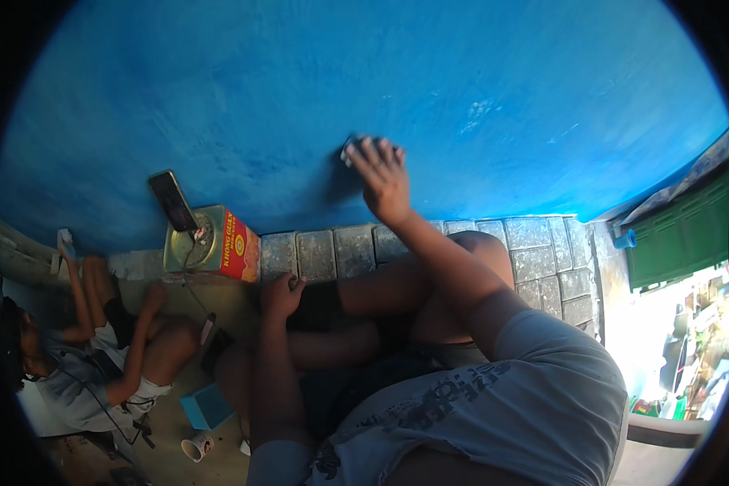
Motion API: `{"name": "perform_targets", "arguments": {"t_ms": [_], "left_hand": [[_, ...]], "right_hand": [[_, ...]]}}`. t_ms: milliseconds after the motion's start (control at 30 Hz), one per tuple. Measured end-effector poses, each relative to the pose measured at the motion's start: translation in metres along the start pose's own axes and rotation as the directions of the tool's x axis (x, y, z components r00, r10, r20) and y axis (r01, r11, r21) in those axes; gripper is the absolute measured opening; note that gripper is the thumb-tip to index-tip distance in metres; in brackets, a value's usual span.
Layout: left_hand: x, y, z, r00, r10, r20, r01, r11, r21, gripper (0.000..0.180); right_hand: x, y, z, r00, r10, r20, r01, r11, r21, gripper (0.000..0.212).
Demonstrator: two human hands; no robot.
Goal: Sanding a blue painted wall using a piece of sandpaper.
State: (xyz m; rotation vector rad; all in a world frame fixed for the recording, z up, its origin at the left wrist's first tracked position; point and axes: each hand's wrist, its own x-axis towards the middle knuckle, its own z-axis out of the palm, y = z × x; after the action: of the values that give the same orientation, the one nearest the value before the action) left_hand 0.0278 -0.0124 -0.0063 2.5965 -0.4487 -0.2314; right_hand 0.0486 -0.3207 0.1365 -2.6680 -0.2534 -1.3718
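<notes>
Press evenly — the right hand [386,176] has nearly straight fingers pinning a small pad [347,153] to the blue wall [300,89] — while the left hand [283,296] curls loosely, any grip unclear.

Two bare hands belong to the wearer — one right hand [384,172] near twelve o'clock, one left hand [282,298] near eight. One small object [347,153] sits near twelve. Toward nine there are one phone [171,199] and one tin [240,245]; toward seven, one blue box [207,407] and one cup [205,444]; toward eight, one co-worker [73,401] — and at three, one green panel [680,231].
</notes>
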Motion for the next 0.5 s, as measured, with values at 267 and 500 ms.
{"name": "perform_targets", "arguments": {"t_ms": [267,500], "left_hand": [[-0.006,-0.005,-0.004,0.994,-0.063,0.086,0.06,0.997,0.039,0.045],[0.013,0.012,0.002,0.998,-0.001,0.06,0.002,1.0,-0.03,0.042]], "right_hand": [[0.01,-0.038,-0.005,0.998,-0.013,-0.062,0.023,0.987,0.158,0.067],[-0.063,-0.002,0.043,0.954,-0.163,0.25,0.135,0.983,0.124,0.068]]}}
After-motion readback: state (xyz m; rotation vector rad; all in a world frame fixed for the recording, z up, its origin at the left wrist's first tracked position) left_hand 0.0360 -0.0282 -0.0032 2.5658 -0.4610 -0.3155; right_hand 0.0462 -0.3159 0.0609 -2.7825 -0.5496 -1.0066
